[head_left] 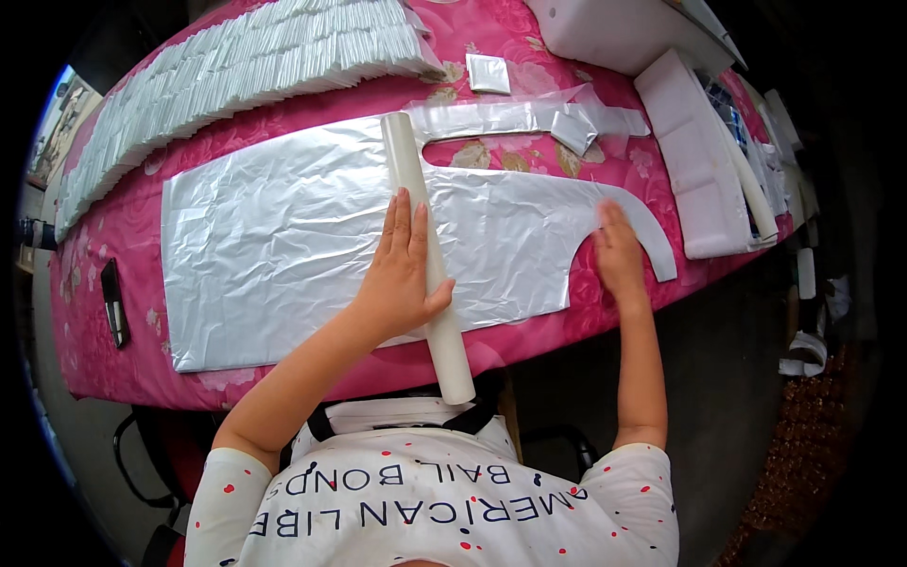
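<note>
A thin, shiny white plastic sheet (pixel 274 227), cut like an apron with curved strips on its right, lies spread and wrinkled on the table. Across it rests a pale tube (pixel 444 321), its near end jutting over the front edge. My left hand (pixel 402 260) lies on the tube with fingers stretched along it and the thumb out to the right. By the curved cut-out at the right end of the sheet is my right hand (pixel 619 250), its fingers straight and slightly blurred. It holds nothing; whether it touches the plastic I cannot tell.
A pink flowered cloth covers the table (pixel 368 383). Rows of folded white packets (pixel 255 71) fill the back left. Small folded packets (pixel 487 74) lie beyond the sheet. A white foam box (pixel 690 156) stands at the right, a black-handled cutter (pixel 114 302) at the left.
</note>
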The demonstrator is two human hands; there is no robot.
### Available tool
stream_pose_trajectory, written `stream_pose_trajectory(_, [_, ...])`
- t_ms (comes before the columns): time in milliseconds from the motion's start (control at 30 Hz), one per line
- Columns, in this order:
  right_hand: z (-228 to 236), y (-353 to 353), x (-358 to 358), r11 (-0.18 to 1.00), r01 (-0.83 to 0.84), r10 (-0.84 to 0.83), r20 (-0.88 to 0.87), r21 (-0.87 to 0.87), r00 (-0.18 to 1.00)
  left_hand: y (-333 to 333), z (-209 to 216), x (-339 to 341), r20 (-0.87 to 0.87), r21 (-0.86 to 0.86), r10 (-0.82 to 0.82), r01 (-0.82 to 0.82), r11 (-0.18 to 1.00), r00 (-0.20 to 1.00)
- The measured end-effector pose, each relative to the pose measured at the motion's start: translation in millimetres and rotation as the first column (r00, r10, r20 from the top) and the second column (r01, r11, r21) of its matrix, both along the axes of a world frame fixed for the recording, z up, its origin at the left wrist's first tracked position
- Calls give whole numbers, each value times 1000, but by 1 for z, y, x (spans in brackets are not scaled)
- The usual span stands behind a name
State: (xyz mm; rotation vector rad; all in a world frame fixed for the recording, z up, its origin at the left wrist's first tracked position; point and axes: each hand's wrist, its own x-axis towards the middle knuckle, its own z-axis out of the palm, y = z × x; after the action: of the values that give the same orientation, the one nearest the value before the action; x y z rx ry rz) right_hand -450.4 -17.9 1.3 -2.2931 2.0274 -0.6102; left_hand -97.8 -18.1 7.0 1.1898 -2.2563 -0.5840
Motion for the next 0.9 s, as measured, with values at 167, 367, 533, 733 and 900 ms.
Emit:
stream_pose_trajectory(167, [-12,31,-80,919,382,-390,-85,-101,917,2,-2,0,-13,43,16,-15,999,1000])
stream_pose_trajectory(367, [9,28,-50,830,544,-543,44,-125,839,0,-2,1,-20,15,-4,4,1000,1000])
stream_pose_trajectory(533, [48,38,68,932,351,-279,442,-89,853,6,5,-4,-168,-19,9,-13,1000,986])
stream_pose_trajectory(733, [78,70,221,914,-392,238,647,103,724,7,42,32,-528,819,320,371,438,786])
stream_pose_trajectory(900, [87,87,222,874,-486,394,558,18,730,-6,43,191,-160,921,403,-10,388,901])
